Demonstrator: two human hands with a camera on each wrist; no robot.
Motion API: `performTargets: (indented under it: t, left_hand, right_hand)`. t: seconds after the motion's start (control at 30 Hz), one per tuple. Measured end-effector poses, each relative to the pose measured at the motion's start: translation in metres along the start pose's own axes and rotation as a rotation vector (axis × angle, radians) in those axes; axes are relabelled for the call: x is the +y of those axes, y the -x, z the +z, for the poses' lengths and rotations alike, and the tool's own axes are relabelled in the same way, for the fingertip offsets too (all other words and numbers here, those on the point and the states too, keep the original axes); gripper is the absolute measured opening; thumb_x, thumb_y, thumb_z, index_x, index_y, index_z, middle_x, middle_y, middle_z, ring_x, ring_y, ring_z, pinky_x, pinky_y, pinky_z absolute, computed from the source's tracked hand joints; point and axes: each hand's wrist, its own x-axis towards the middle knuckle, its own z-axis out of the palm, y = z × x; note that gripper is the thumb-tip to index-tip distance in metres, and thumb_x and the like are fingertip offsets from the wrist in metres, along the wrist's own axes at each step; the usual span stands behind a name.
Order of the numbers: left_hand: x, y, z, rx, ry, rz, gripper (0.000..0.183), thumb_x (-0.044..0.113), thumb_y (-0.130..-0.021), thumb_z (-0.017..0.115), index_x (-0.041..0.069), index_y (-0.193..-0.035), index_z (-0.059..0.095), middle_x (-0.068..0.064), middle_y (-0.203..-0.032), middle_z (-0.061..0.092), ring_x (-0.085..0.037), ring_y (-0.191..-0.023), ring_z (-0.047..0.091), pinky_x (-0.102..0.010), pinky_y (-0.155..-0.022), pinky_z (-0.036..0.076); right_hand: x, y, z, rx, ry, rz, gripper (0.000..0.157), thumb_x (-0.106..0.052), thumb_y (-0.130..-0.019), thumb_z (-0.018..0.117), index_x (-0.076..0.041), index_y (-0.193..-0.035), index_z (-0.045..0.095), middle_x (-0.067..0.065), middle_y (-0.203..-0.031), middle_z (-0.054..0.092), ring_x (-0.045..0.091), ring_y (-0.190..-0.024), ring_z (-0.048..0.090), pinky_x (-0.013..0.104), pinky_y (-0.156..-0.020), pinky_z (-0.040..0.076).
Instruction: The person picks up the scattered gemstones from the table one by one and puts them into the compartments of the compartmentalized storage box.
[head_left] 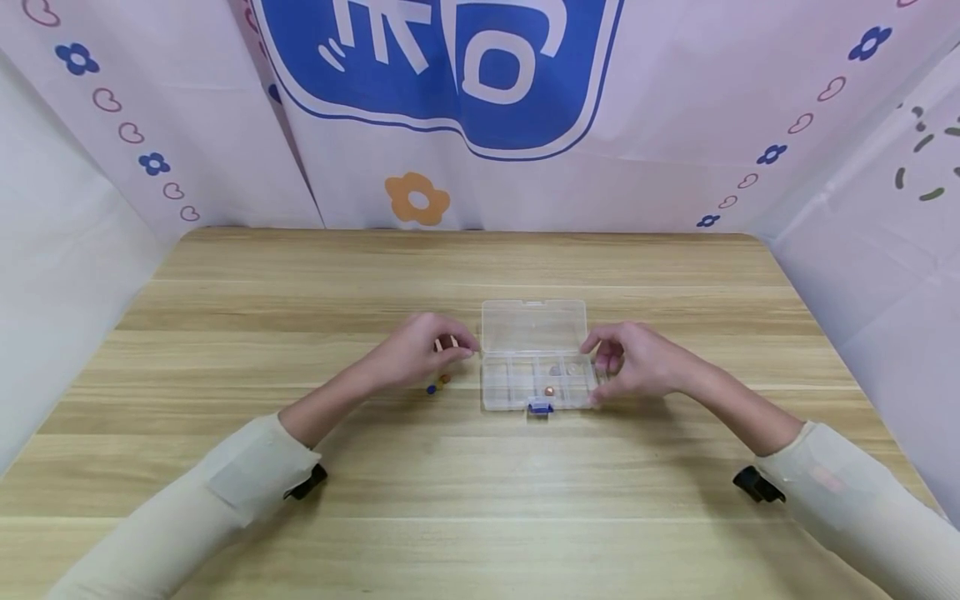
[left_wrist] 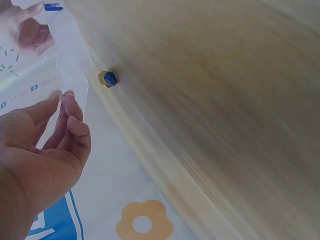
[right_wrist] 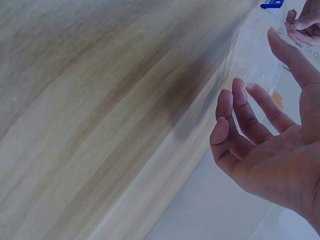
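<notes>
A clear plastic compartment box lies on the wooden table with its transparent lid raised at the back. A blue latch is on its front edge. At the box's right end my right hand holds it, thumb at the front corner and index finger near the hinge. My left hand has thumb and index fingertips together at the left edge; I cannot tell whether anything is pinched between them. Inside are an orange-brown piece and small pale pieces.
Below the left hand on the table lies a cluster of small pieces: a blue one, a yellow one and an orange one. A printed white cloth hangs behind the table's far edge.
</notes>
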Motion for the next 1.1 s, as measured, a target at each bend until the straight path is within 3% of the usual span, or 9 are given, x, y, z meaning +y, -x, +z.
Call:
performTargets:
  t: [1.1]
  left_hand:
    - [0.016, -0.02, 0.017, -0.024, 0.03, 0.005, 0.004, 0.002, -0.095, 0.074, -0.001, -0.096, 0.076, -0.003, -0.089, 0.073, -0.012, -0.08, 0.064, -0.025, -0.07, 0.054]
  right_hand:
    - [0.002, 0.0, 0.001, 0.008, -0.031, -0.016, 0.059, -0.013, -0.067, 0.097, 0.006, -0.114, 0.067, 0.007, -0.086, 0.064, 0.02, -0.08, 0.059, 0.028, -0.073, 0.053]
